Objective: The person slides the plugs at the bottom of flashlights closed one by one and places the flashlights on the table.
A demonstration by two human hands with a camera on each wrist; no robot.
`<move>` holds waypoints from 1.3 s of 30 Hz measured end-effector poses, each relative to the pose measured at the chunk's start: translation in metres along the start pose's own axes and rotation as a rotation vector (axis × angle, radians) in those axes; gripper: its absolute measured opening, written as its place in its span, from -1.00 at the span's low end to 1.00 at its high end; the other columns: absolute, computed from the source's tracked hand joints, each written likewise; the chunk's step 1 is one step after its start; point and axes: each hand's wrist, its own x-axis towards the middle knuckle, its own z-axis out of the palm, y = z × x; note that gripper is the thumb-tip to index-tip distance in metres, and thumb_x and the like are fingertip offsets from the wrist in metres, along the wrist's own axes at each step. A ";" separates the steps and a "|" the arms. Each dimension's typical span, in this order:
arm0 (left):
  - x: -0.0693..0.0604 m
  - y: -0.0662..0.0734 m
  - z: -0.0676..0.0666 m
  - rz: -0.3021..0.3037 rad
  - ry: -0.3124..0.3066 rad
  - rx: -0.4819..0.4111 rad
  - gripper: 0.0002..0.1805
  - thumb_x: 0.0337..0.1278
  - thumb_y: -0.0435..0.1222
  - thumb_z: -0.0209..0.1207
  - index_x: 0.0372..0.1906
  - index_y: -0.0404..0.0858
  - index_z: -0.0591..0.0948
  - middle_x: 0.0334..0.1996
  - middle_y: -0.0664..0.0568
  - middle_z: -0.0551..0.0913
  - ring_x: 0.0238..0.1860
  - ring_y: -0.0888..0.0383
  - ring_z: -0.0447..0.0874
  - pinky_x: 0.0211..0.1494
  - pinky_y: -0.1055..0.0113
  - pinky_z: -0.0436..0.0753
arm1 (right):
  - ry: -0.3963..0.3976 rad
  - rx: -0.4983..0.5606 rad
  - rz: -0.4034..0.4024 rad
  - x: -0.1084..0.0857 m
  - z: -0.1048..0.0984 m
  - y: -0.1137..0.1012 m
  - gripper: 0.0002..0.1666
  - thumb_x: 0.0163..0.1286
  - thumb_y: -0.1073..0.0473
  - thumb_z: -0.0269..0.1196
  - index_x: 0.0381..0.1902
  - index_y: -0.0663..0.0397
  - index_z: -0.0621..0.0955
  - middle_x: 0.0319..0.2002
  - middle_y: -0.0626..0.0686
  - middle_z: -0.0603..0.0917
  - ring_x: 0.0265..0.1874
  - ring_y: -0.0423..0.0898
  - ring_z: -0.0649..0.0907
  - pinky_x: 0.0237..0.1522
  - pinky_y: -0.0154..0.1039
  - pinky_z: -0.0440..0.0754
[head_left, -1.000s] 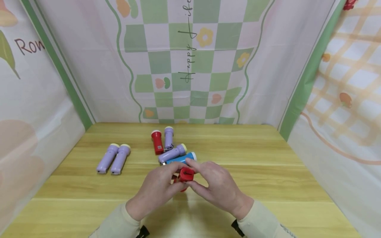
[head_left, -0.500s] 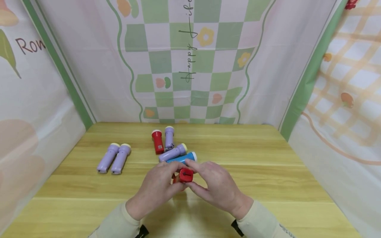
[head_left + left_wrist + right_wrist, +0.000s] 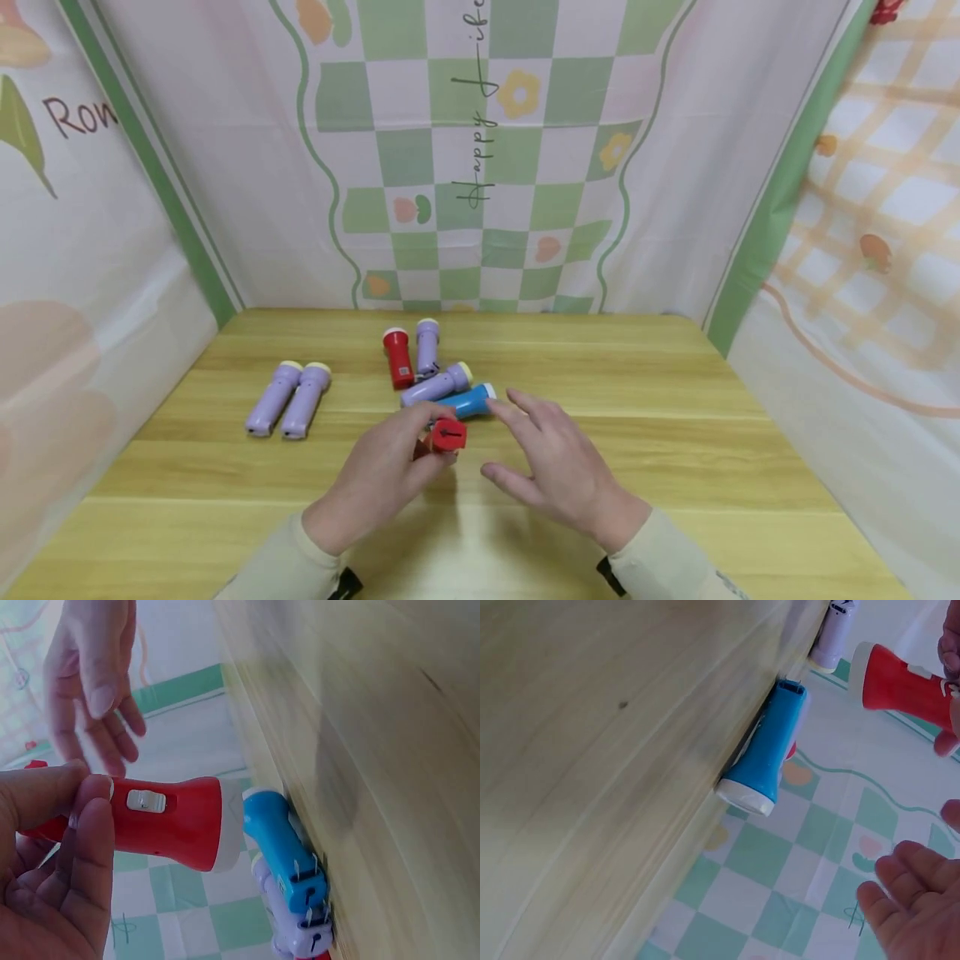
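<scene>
My left hand (image 3: 378, 471) grips a red flashlight (image 3: 449, 435) above the table, tail end up towards the head camera. In the left wrist view, thumb and fingers pinch its body behind a white slide switch (image 3: 146, 801), and its white lens end points down at the wood. Apart from it on the right is my right hand (image 3: 562, 471), fingers spread and holding nothing. Just beyond both hands lies a blue flashlight (image 3: 472, 402), its white rim to the right. Two prongs stick out of its tail in the left wrist view.
Behind the blue one lie a purple flashlight (image 3: 437, 385), another purple flashlight (image 3: 427, 346) and a red flashlight (image 3: 397, 358). Further left, two purple flashlights (image 3: 304, 404) lie side by side on the wooden table (image 3: 637, 375). Patterned cloth (image 3: 480, 167) hangs around the table.
My right hand has let go of the red flashlight and drawn away to the right, its fingers spreading. My left hand has shifted slightly left with the flashlight.
</scene>
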 end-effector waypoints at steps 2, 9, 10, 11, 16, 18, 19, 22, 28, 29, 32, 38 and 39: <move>-0.001 -0.003 -0.002 -0.016 0.010 0.025 -0.58 0.16 -0.36 0.46 0.10 -0.13 0.62 -0.28 0.20 0.69 -0.44 0.40 0.50 -0.29 0.44 0.63 | -0.046 -0.003 0.050 -0.001 -0.001 0.001 -0.10 0.40 -0.33 0.33 0.52 -0.01 0.40 0.41 0.34 0.48 0.34 0.26 0.54 0.32 0.26 0.55; -0.007 -0.014 -0.011 -0.102 0.054 0.087 -0.56 0.08 -0.42 0.49 0.05 -0.07 0.63 -0.23 0.18 0.73 -0.35 0.36 0.58 -0.20 0.35 0.68 | -0.191 -0.028 0.238 -0.001 -0.004 0.001 0.11 0.35 -0.43 0.31 0.65 -0.05 0.22 0.59 0.41 0.15 0.54 0.39 0.24 0.48 0.38 0.28; -0.008 -0.016 -0.012 -0.104 0.056 0.092 -0.56 0.08 -0.42 0.49 0.06 -0.09 0.63 -0.22 0.17 0.74 -0.33 0.36 0.60 -0.20 0.36 0.69 | -0.205 -0.037 0.254 -0.001 -0.004 0.002 0.13 0.34 -0.45 0.30 0.66 -0.05 0.19 0.60 0.41 0.11 0.56 0.39 0.20 0.50 0.37 0.25; -0.008 -0.018 -0.013 -0.104 0.059 0.095 -0.56 0.08 -0.42 0.49 0.06 -0.10 0.63 -0.21 0.16 0.73 -0.32 0.36 0.62 -0.20 0.36 0.70 | -0.214 -0.044 0.265 -0.002 -0.004 0.002 0.15 0.34 -0.47 0.28 0.66 -0.05 0.18 0.61 0.41 0.09 0.58 0.39 0.17 0.51 0.37 0.22; -0.011 -0.027 -0.016 -0.100 0.086 0.117 -0.58 0.06 -0.44 0.49 0.03 -0.16 0.64 -0.16 0.08 0.75 -0.23 0.30 0.72 -0.16 0.35 0.75 | -0.244 -0.064 0.296 -0.005 -0.004 0.005 0.16 0.35 -0.51 0.24 0.68 -0.09 0.13 0.64 0.38 0.01 0.60 0.39 0.09 0.54 0.37 0.16; -0.012 -0.030 -0.018 -0.108 0.091 0.121 -0.58 0.05 -0.45 0.49 0.02 -0.17 0.64 -0.15 0.06 0.75 -0.21 0.28 0.74 -0.15 0.35 0.76 | -0.243 -0.068 0.297 -0.006 -0.004 0.005 0.17 0.34 -0.50 0.26 0.68 -0.09 0.13 0.64 0.39 0.00 0.60 0.40 0.08 0.54 0.37 0.15; -0.012 -0.031 -0.018 -0.110 0.092 0.122 -0.58 0.05 -0.46 0.49 0.02 -0.17 0.63 -0.16 0.07 0.75 -0.21 0.27 0.74 -0.15 0.35 0.76 | -0.242 -0.076 0.296 -0.006 -0.004 0.005 0.18 0.34 -0.50 0.26 0.68 -0.08 0.13 0.64 0.39 0.00 0.60 0.40 0.09 0.54 0.37 0.15; -0.012 -0.034 -0.020 -0.127 0.084 0.117 -0.58 0.04 -0.44 0.50 0.01 -0.18 0.63 -0.19 0.08 0.74 -0.22 0.28 0.73 -0.16 0.38 0.76 | -0.240 -0.094 0.298 -0.007 -0.004 0.006 0.19 0.32 -0.49 0.28 0.68 -0.07 0.13 0.64 0.39 -0.01 0.59 0.41 0.09 0.55 0.36 0.13; -0.012 -0.043 -0.023 -0.183 0.049 0.117 -0.54 0.04 -0.30 0.56 0.02 -0.19 0.61 -0.18 0.12 0.71 -0.22 0.27 0.66 -0.11 0.33 0.75 | -0.250 -0.119 0.311 -0.010 -0.005 0.008 0.20 0.32 -0.54 0.24 0.68 -0.06 0.14 0.64 0.39 0.00 0.59 0.43 0.09 0.54 0.38 0.14; -0.012 -0.045 -0.023 -0.190 0.044 0.126 -0.53 0.04 -0.27 0.56 0.03 -0.19 0.61 -0.18 0.12 0.70 -0.21 0.27 0.65 -0.10 0.31 0.75 | -0.252 -0.118 0.315 -0.010 -0.005 0.008 0.20 0.32 -0.54 0.24 0.68 -0.07 0.14 0.64 0.39 0.00 0.59 0.43 0.09 0.54 0.38 0.14; -0.013 -0.053 -0.024 -0.210 0.035 0.138 -0.55 0.08 -0.24 0.55 0.02 -0.23 0.62 -0.19 0.10 0.70 -0.21 0.25 0.66 -0.09 0.26 0.75 | -0.261 -0.113 0.326 -0.011 -0.005 0.009 0.20 0.31 -0.51 0.27 0.68 -0.08 0.13 0.65 0.37 -0.02 0.59 0.42 0.08 0.54 0.38 0.14; -0.016 -0.066 -0.025 -0.223 0.014 0.199 -0.63 0.15 -0.24 0.51 -0.02 -0.23 0.62 -0.23 0.08 0.69 -0.23 0.22 0.63 -0.12 0.23 0.73 | -0.263 -0.101 0.333 -0.011 -0.005 0.008 0.20 0.30 -0.45 0.33 0.68 -0.07 0.14 0.65 0.36 -0.02 0.59 0.43 0.07 0.53 0.40 0.13; -0.016 -0.068 -0.025 -0.215 0.008 0.209 -0.63 0.17 -0.25 0.50 -0.01 -0.24 0.62 -0.21 0.06 0.69 -0.21 0.20 0.63 -0.10 0.22 0.73 | -0.263 -0.101 0.333 -0.011 -0.005 0.008 0.19 0.30 -0.45 0.33 0.68 -0.07 0.15 0.65 0.36 -0.02 0.59 0.43 0.07 0.53 0.40 0.13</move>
